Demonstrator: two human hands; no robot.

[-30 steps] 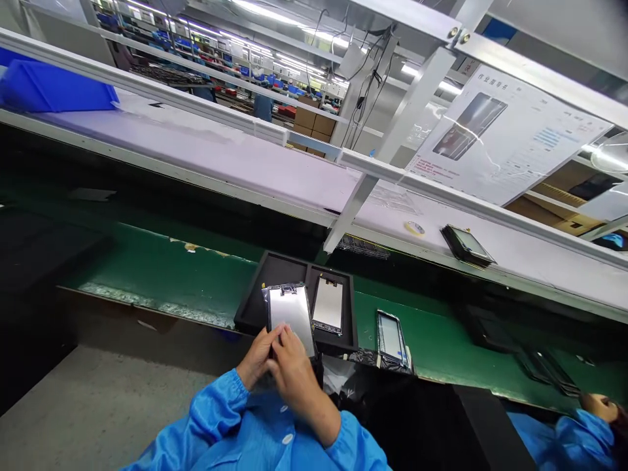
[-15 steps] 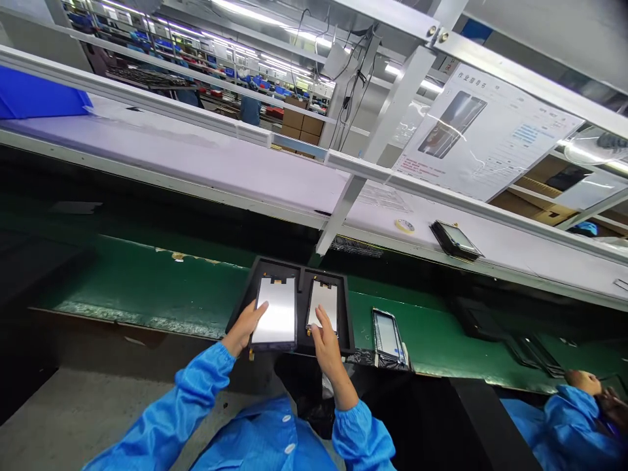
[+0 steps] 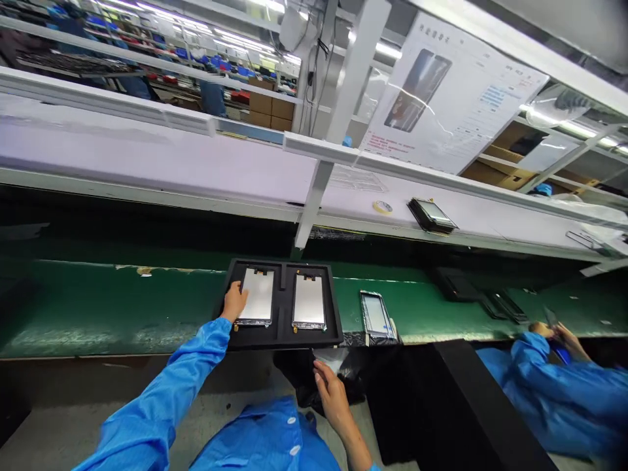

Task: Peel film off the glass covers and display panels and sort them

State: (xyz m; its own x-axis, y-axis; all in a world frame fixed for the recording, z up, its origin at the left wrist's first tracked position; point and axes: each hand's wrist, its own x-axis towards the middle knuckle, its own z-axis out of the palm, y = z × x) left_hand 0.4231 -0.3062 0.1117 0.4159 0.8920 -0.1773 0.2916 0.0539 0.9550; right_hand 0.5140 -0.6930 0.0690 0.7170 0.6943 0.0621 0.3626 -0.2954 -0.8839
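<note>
A black two-slot tray [image 3: 282,337] lies on the green belt [image 3: 122,307] in front of me. Each slot holds a silvery screen panel: one on the left [image 3: 258,303], one on the right [image 3: 309,309]. My left hand [image 3: 234,301] rests on the left edge of the left panel, fingers curled against it. My right hand [image 3: 330,389] is lower, below the tray's front edge, with fingers extended over crumpled black plastic film [image 3: 343,369]; it holds nothing that I can see.
Another panel [image 3: 377,316] lies on the belt right of the tray. On the white shelf above sit a tape roll [image 3: 382,207] and a dark device [image 3: 432,214]. A white post [image 3: 318,190] rises behind the tray. A co-worker's blue sleeves and hands [image 3: 559,337] work at the right.
The left panel now sits fully in its tray slot. My right hand has pulled back from the right panel down to the black film. The view has shifted left and down.
</note>
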